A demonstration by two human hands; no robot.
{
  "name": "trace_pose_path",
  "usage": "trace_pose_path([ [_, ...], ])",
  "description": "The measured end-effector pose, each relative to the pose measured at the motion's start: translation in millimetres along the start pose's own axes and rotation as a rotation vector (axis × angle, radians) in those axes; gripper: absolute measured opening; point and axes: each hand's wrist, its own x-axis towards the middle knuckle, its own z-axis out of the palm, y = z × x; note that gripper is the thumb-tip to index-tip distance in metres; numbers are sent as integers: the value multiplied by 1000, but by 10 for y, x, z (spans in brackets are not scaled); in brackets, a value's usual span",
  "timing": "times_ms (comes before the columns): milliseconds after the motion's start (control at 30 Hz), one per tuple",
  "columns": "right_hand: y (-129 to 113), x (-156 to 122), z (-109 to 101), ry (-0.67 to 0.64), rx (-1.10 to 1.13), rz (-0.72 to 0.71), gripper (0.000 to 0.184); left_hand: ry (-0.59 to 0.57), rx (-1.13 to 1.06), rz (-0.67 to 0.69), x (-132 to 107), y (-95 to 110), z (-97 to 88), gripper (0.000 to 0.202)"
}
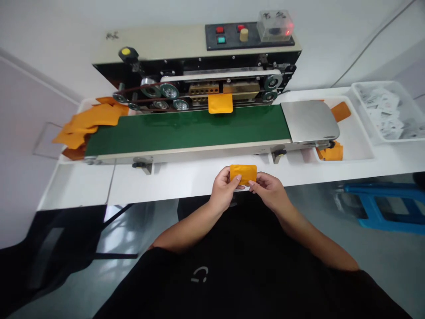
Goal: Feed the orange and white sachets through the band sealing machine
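Close to my body, over the table's front edge, I hold a small orange pouch with both hands. My left hand grips its left side, thumb on the front face. On its lower right corner my right hand is closed, thumb and finger at the edge. Beyond them stands a band sealing machine with a green conveyor belt. A second orange pouch sits at the sealing bands, its upper edge hidden in them and its body hanging over the belt.
Several orange pouches pile up at the belt's left end. On the right, a white tray holds more pouches, partly under the metal plate. Behind it, a white bin contains small white packets. A blue stool stands at right.
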Motion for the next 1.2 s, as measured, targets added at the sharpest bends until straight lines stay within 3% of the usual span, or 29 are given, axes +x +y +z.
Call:
trace_pose_path([
  [400, -105, 7, -288, 78, -69, -37, 28, -141, 197, 113, -112, 16, -176, 50],
  [633, -605, 283, -656, 276, 68, -99, 20, -186, 207, 146, -96, 21, -333, 39],
  [767, -874, 403, -864, 319, 85, -106, 23, -179, 216, 141, -52, 35, -379, 36],
  [1033, -1108, 832, -1204, 331, 146, -44, 29, -192, 263, 154, 31, 43, -409, 31],
  [1133, -1153, 873, -1209, 280, 245, -33, 38, -187, 252, 156, 71, 38, -413, 29],
  [1200, -1093, 772, -1056, 239, 270, -14, 44, -193, 224, 149, 85, 36, -393, 30],
])
